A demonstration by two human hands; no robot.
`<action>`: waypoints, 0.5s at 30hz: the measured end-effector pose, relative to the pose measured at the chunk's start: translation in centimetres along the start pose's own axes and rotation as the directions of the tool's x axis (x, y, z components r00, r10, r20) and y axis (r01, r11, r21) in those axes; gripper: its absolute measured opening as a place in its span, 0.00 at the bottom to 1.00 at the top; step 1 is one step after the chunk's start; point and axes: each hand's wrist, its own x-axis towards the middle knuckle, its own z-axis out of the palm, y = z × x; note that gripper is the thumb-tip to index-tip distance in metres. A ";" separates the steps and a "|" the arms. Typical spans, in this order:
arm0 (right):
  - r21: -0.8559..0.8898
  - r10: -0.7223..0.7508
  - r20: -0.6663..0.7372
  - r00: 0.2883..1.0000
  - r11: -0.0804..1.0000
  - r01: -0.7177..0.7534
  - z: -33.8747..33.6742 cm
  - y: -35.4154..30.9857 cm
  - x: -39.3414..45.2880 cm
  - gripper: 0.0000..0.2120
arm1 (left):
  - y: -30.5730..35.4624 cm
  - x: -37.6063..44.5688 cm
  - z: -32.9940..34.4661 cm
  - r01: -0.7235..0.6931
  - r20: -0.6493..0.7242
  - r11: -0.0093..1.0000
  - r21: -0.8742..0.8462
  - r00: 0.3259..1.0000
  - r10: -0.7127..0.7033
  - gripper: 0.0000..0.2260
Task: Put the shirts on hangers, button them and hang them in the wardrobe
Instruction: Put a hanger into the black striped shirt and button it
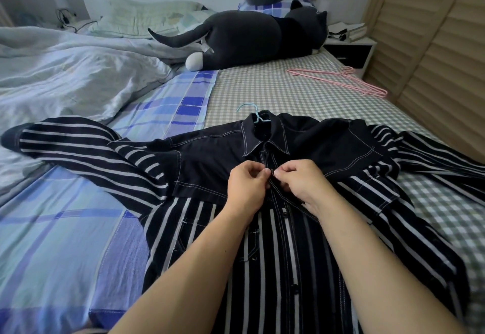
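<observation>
Head view: the striped shirt [275, 228] lies spread on the bed [65, 228] at centre frame, a blue hanger [258, 117] in its collar; the left hand [245, 184] and right hand [301, 181] both pinch the placket below the collar; pink hangers [338, 80] lie at upper right.

Home bedroom, rumpled bed [78, 76], pillows [147, 17], nightstand [349, 50], probably louvred wardrobe doors [430, 45]

A black shirt [275, 215] with white stripes on body and sleeves and a plain dark yoke lies front-up, sleeves spread, across the bed, a light blue hanger [256, 114] poking from its collar, while pink hangers [338, 80] lie well apart near the wardrobe [433, 45].
</observation>
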 end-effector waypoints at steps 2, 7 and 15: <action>0.087 0.076 0.088 0.993 0.993 -0.083 -0.6 -0.2 0.4 0.06 | 0.1 -0.1 0.3 -0.021 -0.025 0.999 0.040 0.999 0.022 0.04; 0.234 0.189 0.279 0.941 0.937 -0.257 -1.7 -0.3 1.1 0.08 | -0.1 -0.3 1.2 -0.053 -0.027 0.958 0.281 0.998 0.063 0.04; 0.002 0.169 0.108 0.980 0.985 -0.170 -0.5 -1.9 -1.3 0.11 | 1.3 0.1 0.0 0.017 0.156 0.938 0.346 0.985 -0.076 0.09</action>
